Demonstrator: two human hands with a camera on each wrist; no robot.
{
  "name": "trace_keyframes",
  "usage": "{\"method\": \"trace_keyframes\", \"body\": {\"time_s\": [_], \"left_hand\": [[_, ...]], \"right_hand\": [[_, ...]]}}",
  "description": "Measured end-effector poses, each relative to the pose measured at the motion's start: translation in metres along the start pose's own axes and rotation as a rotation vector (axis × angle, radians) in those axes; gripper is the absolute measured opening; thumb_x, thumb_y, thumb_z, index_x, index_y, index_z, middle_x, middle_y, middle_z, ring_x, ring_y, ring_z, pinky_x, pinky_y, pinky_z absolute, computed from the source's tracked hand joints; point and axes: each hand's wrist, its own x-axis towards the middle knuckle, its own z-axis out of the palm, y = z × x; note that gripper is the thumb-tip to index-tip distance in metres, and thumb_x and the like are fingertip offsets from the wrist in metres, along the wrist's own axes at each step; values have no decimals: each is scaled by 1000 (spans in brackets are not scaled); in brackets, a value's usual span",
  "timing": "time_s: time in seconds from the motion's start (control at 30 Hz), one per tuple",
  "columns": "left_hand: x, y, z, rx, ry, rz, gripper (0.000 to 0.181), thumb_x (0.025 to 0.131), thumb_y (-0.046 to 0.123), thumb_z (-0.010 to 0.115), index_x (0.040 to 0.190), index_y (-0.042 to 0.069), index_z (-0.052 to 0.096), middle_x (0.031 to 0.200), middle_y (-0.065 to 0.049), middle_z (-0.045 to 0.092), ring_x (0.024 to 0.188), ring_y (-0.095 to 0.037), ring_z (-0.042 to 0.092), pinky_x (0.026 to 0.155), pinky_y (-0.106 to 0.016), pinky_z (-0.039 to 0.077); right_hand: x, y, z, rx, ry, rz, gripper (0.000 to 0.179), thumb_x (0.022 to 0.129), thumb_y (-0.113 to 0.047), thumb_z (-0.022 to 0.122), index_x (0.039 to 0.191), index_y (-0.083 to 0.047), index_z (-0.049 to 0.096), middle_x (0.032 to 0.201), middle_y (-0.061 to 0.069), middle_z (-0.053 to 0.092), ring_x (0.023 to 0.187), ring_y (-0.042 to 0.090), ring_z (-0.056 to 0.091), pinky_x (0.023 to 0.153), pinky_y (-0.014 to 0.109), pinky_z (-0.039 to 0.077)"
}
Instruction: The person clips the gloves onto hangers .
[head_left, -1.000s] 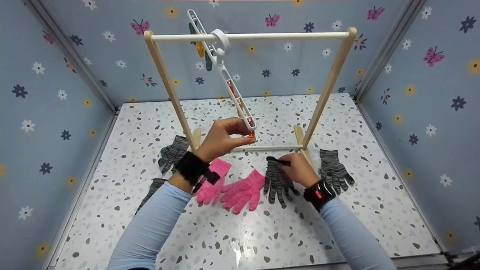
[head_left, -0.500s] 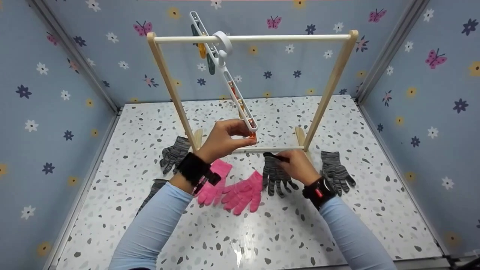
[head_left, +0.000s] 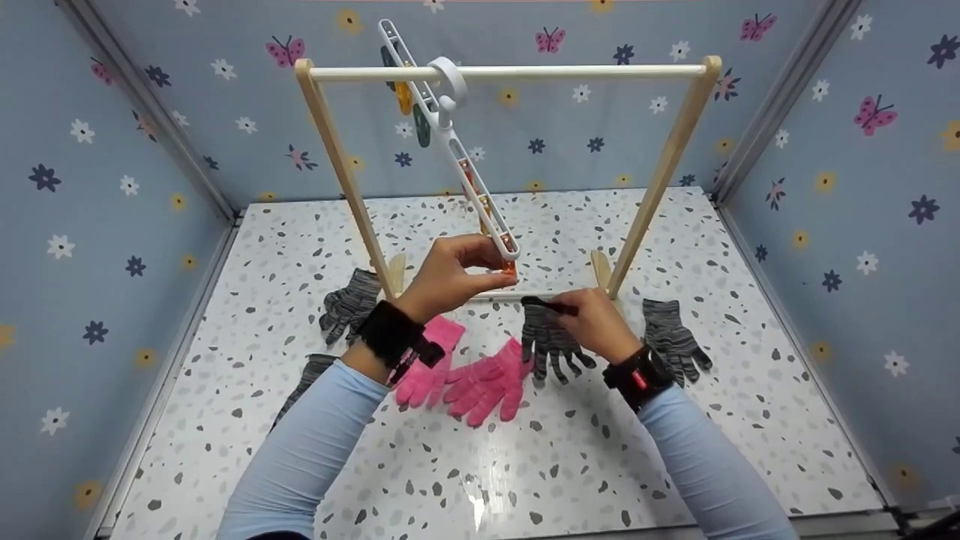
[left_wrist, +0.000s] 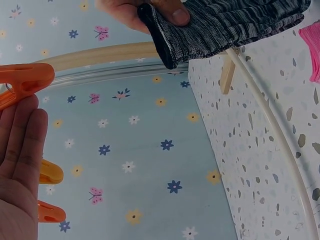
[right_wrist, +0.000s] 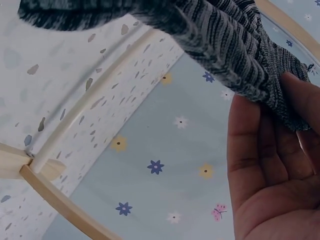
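Note:
A white clip hanger point(head_left: 446, 133) hangs by its ring from the rack's top rod, slanting toward me. My left hand point(head_left: 450, 276) pinches the orange clothespin point(left_wrist: 30, 80) at the hanger's near end. In the head view, that clothespin lies partly behind the fingers. Lower right of it, my right hand point(head_left: 600, 324) holds a grey-black striped knit glove point(head_left: 551, 334) by its dark cuff, thumb against fingers. The glove's fingers dangle downward, apart from the clothespin. In the right wrist view, the thumb and fingers squeeze the knit cuff point(right_wrist: 295, 107).
Two pink gloves point(head_left: 491, 382) lie on the speckled table point(head_left: 420, 480). Grey gloves lie left point(head_left: 349, 304) and right point(head_left: 671, 337). The wooden rack point(head_left: 660, 176) stands around the hanger. More orange and yellow clothespins point(left_wrist: 50, 171) hang along it, with green ones at the far end.
My right hand has lifted the grey glove slightly upward and to the left, toward the orange clothespin. The left hand keeps its grip there, almost still.

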Motion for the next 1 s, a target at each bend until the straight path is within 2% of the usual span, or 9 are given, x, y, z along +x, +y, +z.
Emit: {"method": "trace_keyframes", "body": {"time_s": [0.43,0.7,0.87,1.0], "left_hand": [[3,4,3,14,2,-10,18,91,3,87,104,-4,78,101,-19,80,92,-10,76,92,-31,64],[5,6,4,4,9,-18,17,91,2,86,104,-5,78,99,-19,80,90,-10,76,91,-29,64],[6,7,5,8,10,-20,16,92,4,86,104,-4,78,100,-18,80,91,-14,77,91,-30,64],[6,5,6,3,13,-21,15,93,4,84,104,-3,77,100,-17,80,90,-10,76,91,-30,63]], "right_hand": [[0,-9,-5,13,31,8,15,95,-1,77,107,-1,85,97,16,83,71,17,66,60,24,47],[1,-14,-6,6,22,1,15,96,-2,77,109,-1,85,100,15,84,78,23,72,67,29,53],[1,-16,-6,20,30,-14,15,95,-1,77,108,0,85,99,16,83,72,17,68,62,24,49],[0,-20,-7,29,28,-13,15,95,-1,77,108,0,85,98,17,83,66,12,62,56,21,45]]}}
